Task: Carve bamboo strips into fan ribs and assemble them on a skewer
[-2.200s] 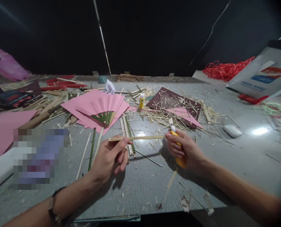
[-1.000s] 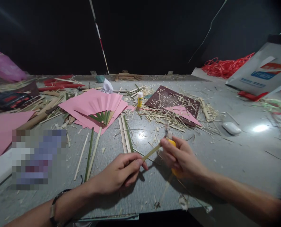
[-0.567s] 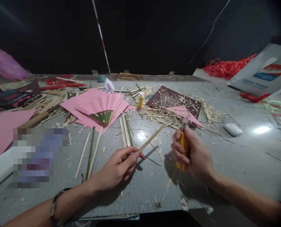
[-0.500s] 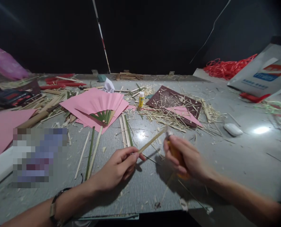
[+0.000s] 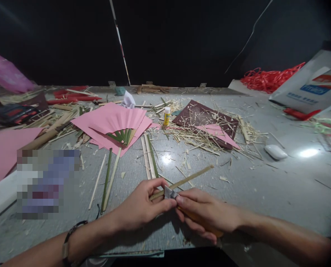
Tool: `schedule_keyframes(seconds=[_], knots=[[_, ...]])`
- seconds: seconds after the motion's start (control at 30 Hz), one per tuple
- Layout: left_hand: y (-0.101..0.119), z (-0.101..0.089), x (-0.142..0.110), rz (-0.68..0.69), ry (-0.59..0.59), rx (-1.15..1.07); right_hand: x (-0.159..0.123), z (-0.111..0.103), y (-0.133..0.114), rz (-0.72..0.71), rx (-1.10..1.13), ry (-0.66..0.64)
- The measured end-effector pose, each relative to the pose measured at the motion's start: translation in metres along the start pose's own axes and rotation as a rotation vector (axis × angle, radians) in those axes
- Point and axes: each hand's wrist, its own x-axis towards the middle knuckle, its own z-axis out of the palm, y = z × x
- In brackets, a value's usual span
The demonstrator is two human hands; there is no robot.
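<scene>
My left hand (image 5: 147, 200) pinches a thin bamboo strip (image 5: 195, 176), which points up and to the right. Wrapped round the orange handle of a utility knife (image 5: 170, 193) is my right hand (image 5: 207, 213). The knife's metal head lies against the strip beside my left thumb; its exact cutting edge is too small to make out. Several loose bamboo strips (image 5: 150, 154) lie just beyond my left hand. Farther back, a pleated pink paper fan (image 5: 118, 122) with green ribs rests on pink sheets (image 5: 83, 120).
A glue stick (image 5: 166, 116) stands upright among shavings. Behind my hands is a dark red board (image 5: 187, 115) strewn with scraps. A white computer mouse (image 5: 275, 152) lies at right, near a white bag (image 5: 311, 83) and red plastic string (image 5: 269, 78). A brown pole (image 5: 43, 139) lies left.
My right hand has moved left and toward me, bringing the knife from the strip's far end to beside my left thumb. The strip now tilts flatter, its free end farther right.
</scene>
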Motion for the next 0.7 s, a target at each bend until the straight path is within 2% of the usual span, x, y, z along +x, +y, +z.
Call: schedule_keyframes(seconds=[0.23, 0.43, 0.7], knots=[[-0.0066, -0.0043, 0.0009, -0.032, 0.027, 0.154, 0.0006, -0.0031, -0.0016, 0.006, 0.035, -0.026], [-0.0068, -0.0038, 0.0009, -0.033, 0.018, 0.12, 0.0004, -0.003, -0.0019, -0.012, 0.005, -0.046], [-0.0087, -0.001, 0.0034, -0.051, 0.055, 0.102, -0.0034, 0.0047, 0.0, -0.061, -0.037, 0.123]])
